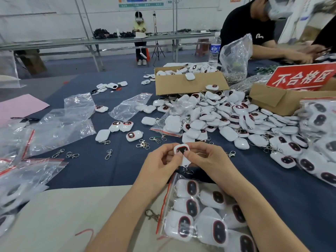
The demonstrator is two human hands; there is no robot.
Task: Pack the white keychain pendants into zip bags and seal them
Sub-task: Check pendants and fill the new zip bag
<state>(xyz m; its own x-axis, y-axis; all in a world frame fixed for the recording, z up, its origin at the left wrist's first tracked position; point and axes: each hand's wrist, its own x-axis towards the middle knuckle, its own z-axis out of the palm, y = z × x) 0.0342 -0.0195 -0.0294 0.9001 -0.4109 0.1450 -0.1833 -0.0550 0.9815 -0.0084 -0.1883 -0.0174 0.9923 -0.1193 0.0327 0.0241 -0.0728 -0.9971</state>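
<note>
Pendant (pixel 181 152) sits pinched between left hand (pixel 161 161) and right hand (pixel 204 160), close together over the near counter (pixel 109 170) just beyond a part-filled zip bag (pixel 173 180); light, hard, likely slick, so grip its edges.

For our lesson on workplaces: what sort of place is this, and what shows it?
Likely a factory packing room: a heap of pendants, a filled zip bag, and a red sign marking rejects.

Pendant pile (pixel 227 117) right; filled zip bag (pixel 203 211) nearest.
</note>
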